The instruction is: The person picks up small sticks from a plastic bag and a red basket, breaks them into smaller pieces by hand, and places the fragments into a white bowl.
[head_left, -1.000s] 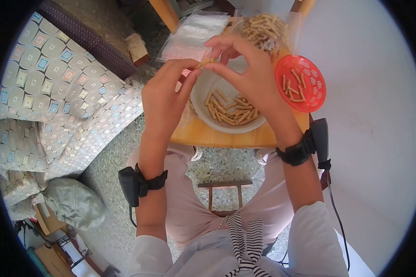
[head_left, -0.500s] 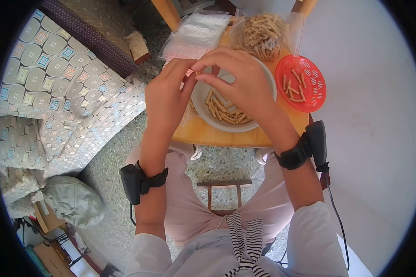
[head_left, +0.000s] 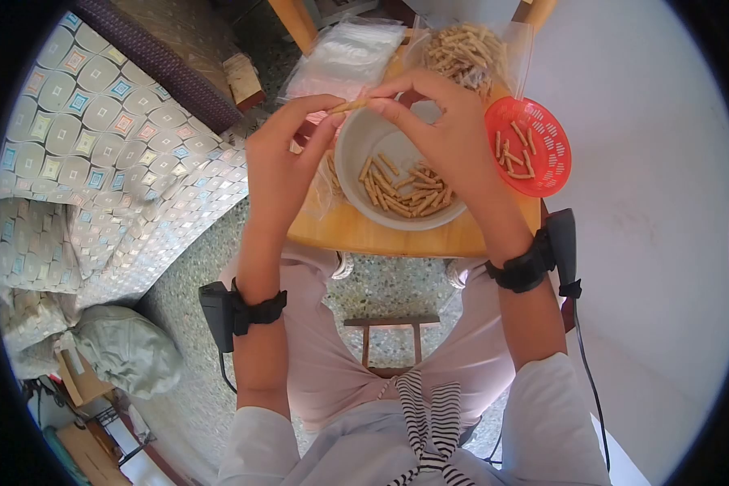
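Between my two hands I hold a short tan root-like stick (head_left: 349, 106), one end in each pinch. My left hand (head_left: 287, 150) grips its left end with thumb and index finger. At the right end, the fingertips of my right hand (head_left: 437, 121) are closed on it. Below lies a pale bowl (head_left: 344, 174) with several similar sticks (head_left: 401, 194) on its bottom. A red perforated basket (head_left: 552, 150) with a few more sticks stands to the right of the bowl. Behind my right hand is a clear bag of sticks (head_left: 470, 53).
Flat clear plastic bags (head_left: 344, 53) lie at the back left of the wooden surface (head_left: 381, 239). Another bag with sticks (head_left: 326, 182) is partly hidden left of the bowl. A patterned cloth (head_left: 130, 154) covers furniture at left; a white wall (head_left: 640, 162) stands at right.
My hands have moved slightly apart, the left one to the left. The stick, mostly hidden by my fingers before, now shows lengthwise between them.
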A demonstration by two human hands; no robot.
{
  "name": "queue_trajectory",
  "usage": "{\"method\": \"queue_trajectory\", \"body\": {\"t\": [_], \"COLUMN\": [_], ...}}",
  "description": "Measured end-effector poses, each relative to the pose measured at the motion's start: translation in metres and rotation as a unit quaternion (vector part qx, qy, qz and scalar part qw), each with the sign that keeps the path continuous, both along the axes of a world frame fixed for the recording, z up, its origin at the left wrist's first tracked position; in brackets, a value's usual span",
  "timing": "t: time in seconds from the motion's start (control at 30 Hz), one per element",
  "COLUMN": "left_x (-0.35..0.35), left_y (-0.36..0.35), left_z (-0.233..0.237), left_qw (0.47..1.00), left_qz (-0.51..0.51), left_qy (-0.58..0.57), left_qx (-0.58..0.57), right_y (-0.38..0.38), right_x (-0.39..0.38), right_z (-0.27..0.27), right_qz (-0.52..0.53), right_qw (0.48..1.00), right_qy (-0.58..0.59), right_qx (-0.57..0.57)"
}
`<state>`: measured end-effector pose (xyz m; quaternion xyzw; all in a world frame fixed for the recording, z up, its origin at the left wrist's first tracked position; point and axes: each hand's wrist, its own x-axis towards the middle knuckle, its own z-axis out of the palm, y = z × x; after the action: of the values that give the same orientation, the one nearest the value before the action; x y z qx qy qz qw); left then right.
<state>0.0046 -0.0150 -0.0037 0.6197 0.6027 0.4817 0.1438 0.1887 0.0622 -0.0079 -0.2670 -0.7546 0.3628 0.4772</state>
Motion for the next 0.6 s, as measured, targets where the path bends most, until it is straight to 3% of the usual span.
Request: {"method": "queue_trajectory", "body": {"t": [0.1,0.17,0.23,0.3,0.4,0.43,0.6], "left_x": [-0.006,-0.012,-0.023,-0.040,-0.060,-0.063,-0.071], "left_y": [-0.005,-0.007,-0.011,-0.014,-0.024,-0.026,-0.033], "left_z": [0.006,0.010,0.015,0.021,0.011,0.010,0.008], "left_qw": [0.998,0.999,1.000,0.992,0.976,0.976,0.980], "left_qz": [-0.016,-0.005,0.007,-0.074,-0.118,-0.118,-0.066], "left_qy": [-0.055,-0.032,-0.010,0.092,0.144,0.144,0.118], "left_qx": [0.037,0.024,0.010,-0.051,-0.110,-0.110,-0.145], "right_y": [0.006,0.005,-0.002,0.000,0.005,0.006,0.003], "right_x": [0.001,0.002,0.001,0.001,0.005,0.006,0.000], "right_z": [-0.009,-0.014,-0.008,-0.022,-0.045,-0.050,-0.065], "right_qz": [0.050,0.086,0.063,0.035,-0.014,-0.033,-0.038], "right_qw": [0.998,0.995,0.984,0.976,0.943,0.919,0.885], "right_qy": [-0.028,-0.052,-0.151,-0.210,-0.331,-0.392,-0.463], "right_qx": [-0.005,0.009,-0.072,-0.052,-0.006,0.021,0.028]}}
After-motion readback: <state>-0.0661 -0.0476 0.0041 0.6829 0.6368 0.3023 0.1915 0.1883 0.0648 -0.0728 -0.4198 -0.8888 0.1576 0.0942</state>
